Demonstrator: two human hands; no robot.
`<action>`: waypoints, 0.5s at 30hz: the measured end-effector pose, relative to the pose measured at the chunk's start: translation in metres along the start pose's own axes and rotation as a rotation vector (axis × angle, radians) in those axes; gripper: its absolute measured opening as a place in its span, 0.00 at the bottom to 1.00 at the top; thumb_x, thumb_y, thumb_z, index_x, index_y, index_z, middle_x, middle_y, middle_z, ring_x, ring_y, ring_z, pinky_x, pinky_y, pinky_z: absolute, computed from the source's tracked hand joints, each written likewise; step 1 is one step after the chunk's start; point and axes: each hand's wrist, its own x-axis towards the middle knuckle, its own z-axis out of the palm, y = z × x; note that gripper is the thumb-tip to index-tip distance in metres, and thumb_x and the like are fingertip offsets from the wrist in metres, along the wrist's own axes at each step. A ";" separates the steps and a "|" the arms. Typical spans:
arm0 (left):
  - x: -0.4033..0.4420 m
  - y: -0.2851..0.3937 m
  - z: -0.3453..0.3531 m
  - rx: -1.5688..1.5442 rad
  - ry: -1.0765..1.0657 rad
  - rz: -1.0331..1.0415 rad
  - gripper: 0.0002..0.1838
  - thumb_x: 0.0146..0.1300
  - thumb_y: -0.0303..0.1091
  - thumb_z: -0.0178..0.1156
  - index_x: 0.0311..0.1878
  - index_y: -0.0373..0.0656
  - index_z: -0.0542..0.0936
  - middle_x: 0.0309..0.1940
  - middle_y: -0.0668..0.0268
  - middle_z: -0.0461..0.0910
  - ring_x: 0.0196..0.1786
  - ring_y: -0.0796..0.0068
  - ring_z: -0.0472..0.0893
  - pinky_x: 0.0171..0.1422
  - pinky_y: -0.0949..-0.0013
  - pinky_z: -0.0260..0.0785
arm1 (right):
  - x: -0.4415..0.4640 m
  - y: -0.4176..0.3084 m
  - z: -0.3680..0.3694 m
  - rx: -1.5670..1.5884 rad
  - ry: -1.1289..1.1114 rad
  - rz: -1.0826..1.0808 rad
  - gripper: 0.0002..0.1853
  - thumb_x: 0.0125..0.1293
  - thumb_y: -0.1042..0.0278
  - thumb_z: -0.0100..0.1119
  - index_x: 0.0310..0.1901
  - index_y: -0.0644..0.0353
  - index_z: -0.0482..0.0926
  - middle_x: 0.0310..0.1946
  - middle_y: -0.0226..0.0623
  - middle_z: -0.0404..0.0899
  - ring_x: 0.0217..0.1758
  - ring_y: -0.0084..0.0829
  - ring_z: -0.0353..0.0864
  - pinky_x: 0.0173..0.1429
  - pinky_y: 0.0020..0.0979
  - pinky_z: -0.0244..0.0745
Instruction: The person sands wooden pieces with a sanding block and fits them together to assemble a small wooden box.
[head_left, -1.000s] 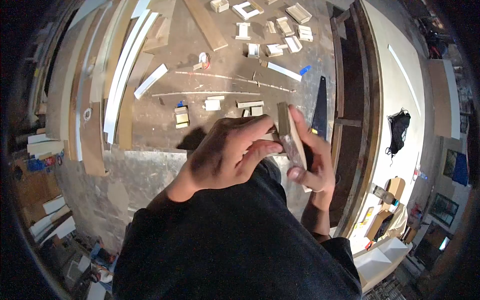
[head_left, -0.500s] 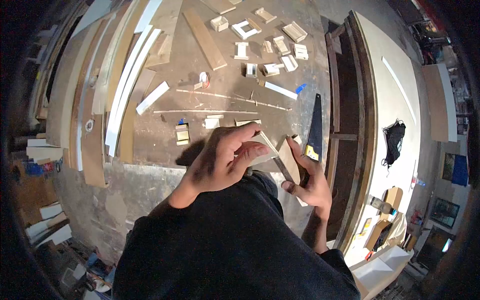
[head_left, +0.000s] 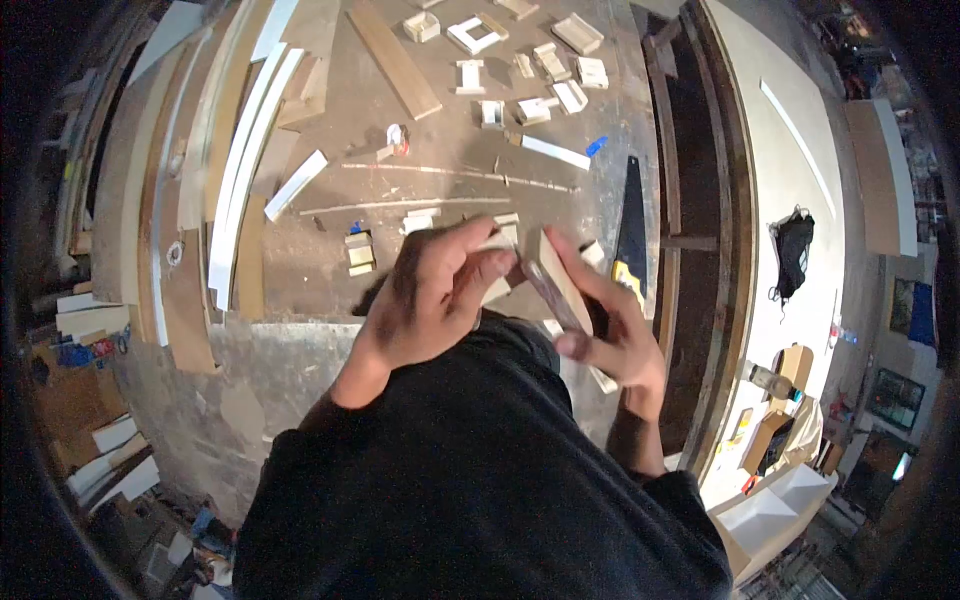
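Note:
My left hand (head_left: 425, 295) pinches a small, thin piece of pale wood (head_left: 498, 288) between thumb and fingers, and the hand covers much of it. In my right hand (head_left: 620, 335) is a wooden block (head_left: 560, 275), gripped between thumb and fingers, with a greyish strip along the side facing left. The block stands tilted close to the left fingertips; motion blur hides whether the two pieces touch. Both hands are above the near part of the brown worktable (head_left: 390, 250). Just right of the right hand lies a handsaw (head_left: 631, 225) with a yellow-and-black handle.
Several small wooden box-like parts (head_left: 577, 35) lie at the far side. Long boards and white strips (head_left: 245, 180) line the left. A white strip (head_left: 555, 152) lies mid-table. Beyond a dark gap at right, another pale surface holds a black cloth-like item (head_left: 792, 255).
The block in my right hand has turned more upright and its upper end has shifted left. The thin wood piece in my left hand shows less. The whole view has shifted slightly.

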 end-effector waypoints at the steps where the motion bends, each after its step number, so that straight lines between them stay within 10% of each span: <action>1: -0.002 -0.004 0.003 0.070 0.067 0.094 0.11 0.72 0.30 0.58 0.47 0.30 0.75 0.26 0.54 0.79 0.25 0.66 0.79 0.33 0.66 0.70 | -0.001 0.005 0.000 0.027 -0.016 0.000 0.46 0.53 0.68 0.72 0.74 0.70 0.62 0.72 0.49 0.68 0.70 0.32 0.67 0.76 0.32 0.54; 15: -0.015 0.005 -0.002 -0.350 0.096 -0.226 0.16 0.73 0.34 0.60 0.51 0.29 0.75 0.36 0.60 0.82 0.40 0.79 0.83 0.42 0.72 0.76 | -0.019 0.019 -0.005 0.063 0.136 0.084 0.48 0.55 0.67 0.72 0.75 0.70 0.58 0.76 0.48 0.61 0.79 0.35 0.57 0.79 0.34 0.47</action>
